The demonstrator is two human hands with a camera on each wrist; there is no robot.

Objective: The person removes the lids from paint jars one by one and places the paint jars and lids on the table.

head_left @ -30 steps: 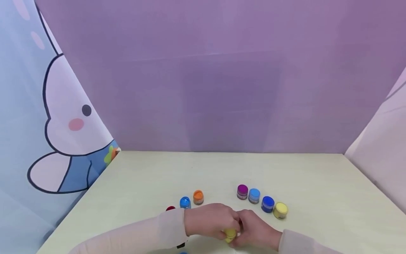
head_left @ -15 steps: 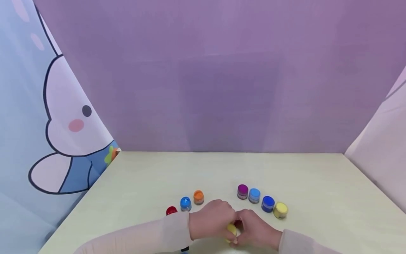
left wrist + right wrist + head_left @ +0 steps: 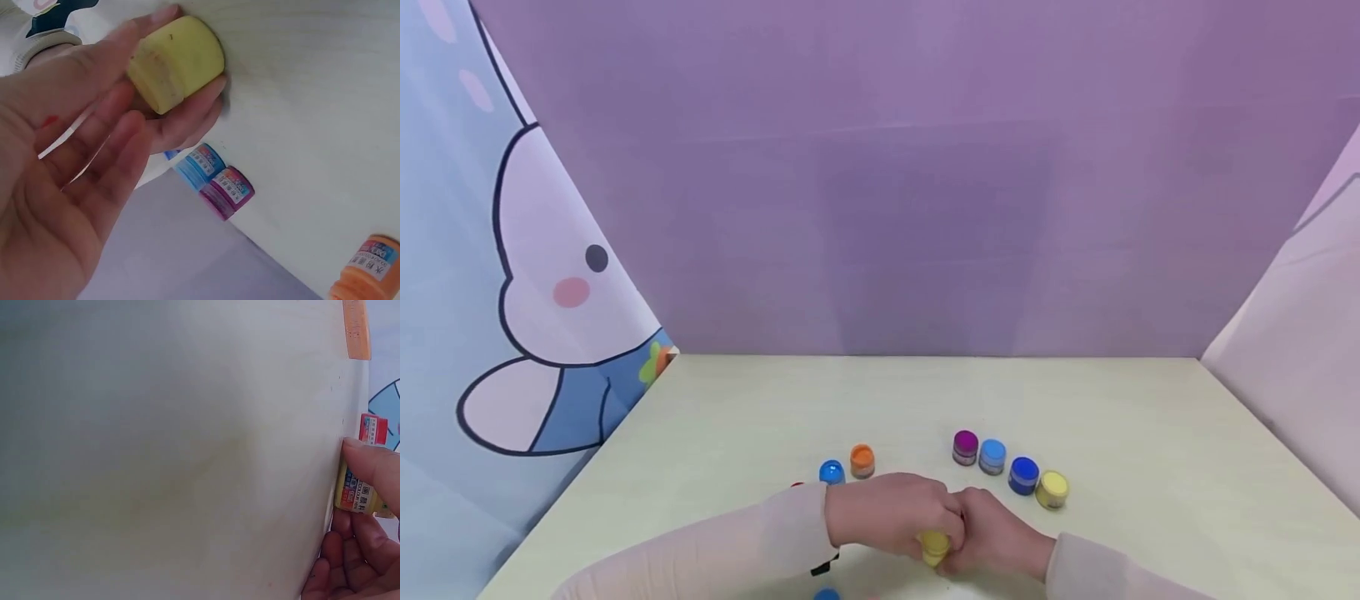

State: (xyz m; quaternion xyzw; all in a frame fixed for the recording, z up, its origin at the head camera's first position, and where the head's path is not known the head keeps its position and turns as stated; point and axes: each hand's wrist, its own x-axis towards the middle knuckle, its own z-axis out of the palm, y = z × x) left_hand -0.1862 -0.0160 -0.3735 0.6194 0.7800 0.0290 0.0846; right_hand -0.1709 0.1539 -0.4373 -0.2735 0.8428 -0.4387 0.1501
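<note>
The left hand [image 3: 891, 510] and right hand [image 3: 1000, 542] meet around a small yellow jar [image 3: 934, 546], both with fingers curled to pinch it, low over the near part of the worktop [image 3: 1097, 417]. Beyond that jar to its right run a purple jar [image 3: 965, 447], a light blue jar [image 3: 992, 457], a dark blue jar [image 3: 1023, 475] and a second yellow jar [image 3: 1052, 489]; beyond it to its left stand an orange jar [image 3: 862, 461] and a glossy blue jar [image 3: 831, 472].

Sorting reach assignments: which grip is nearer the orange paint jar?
Left. The left grip sits just to the near side of the orange paint jar, slightly right; the right grip is on the near side too, but farther right.
</note>
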